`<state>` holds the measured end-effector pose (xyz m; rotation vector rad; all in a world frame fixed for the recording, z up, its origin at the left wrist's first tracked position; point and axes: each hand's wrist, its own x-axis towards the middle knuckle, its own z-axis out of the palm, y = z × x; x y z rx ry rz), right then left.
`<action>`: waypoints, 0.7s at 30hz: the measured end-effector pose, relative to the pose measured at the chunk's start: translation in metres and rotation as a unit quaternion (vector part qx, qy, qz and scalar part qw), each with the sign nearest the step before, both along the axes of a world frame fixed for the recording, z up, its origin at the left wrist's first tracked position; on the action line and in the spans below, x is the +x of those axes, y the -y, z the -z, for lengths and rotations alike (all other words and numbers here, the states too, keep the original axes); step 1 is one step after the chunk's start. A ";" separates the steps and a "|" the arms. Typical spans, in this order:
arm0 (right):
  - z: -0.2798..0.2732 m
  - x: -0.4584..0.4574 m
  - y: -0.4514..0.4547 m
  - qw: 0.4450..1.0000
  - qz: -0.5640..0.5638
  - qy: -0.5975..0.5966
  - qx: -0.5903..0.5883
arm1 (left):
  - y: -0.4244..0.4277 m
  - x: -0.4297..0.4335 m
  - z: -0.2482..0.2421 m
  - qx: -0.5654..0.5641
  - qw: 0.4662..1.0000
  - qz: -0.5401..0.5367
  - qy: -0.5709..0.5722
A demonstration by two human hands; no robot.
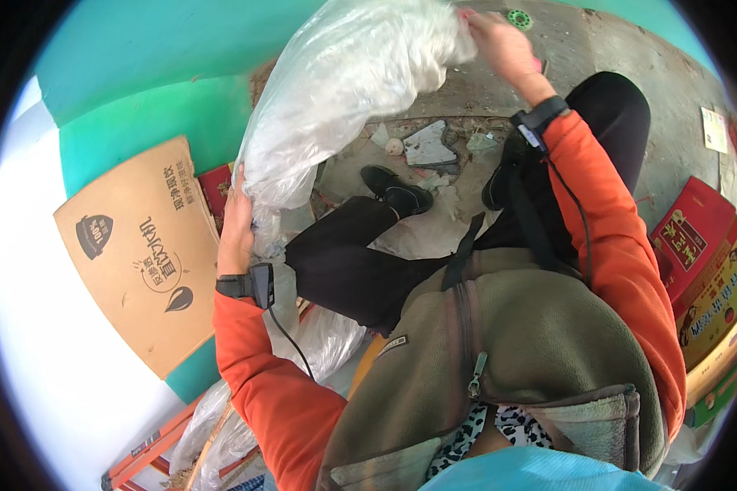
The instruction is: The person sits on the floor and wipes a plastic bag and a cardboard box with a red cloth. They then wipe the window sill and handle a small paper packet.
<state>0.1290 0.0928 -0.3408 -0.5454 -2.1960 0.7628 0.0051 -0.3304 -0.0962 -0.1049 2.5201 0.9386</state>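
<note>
A large, crumpled sheet or bag of clear plastic film [350,73] stretches between my two hands, in front of the green wall. My right hand [503,49] grips its far right end, next to something small and pink. Lower on the left, my left hand [236,227] lies along the film's near end; its fingers are partly hidden by the film, so its hold cannot be told. More clear film [325,344] lies low beside my left leg.
A large cardboard piece [141,258] leans against the wall at left. Broken pieces [427,144] and scraps litter the floor between my shoes. A green wheel-like ring [519,19] lies beyond my right hand. Red and yellow boxes [694,239] stand at right, an orange metal frame [153,445] at lower left.
</note>
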 end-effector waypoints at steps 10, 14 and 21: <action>-0.120 0.007 0.048 0.989 0.024 -0.146 -0.009 | -0.033 0.009 0.011 0.022 0.998 -0.028 0.052; -0.150 0.003 0.143 0.958 -0.203 -0.186 0.080 | -0.054 0.016 0.017 0.026 0.995 -0.012 0.090; -0.130 -0.011 0.177 0.943 -0.251 -0.148 0.160 | -0.056 0.028 0.022 0.060 0.986 -0.032 0.149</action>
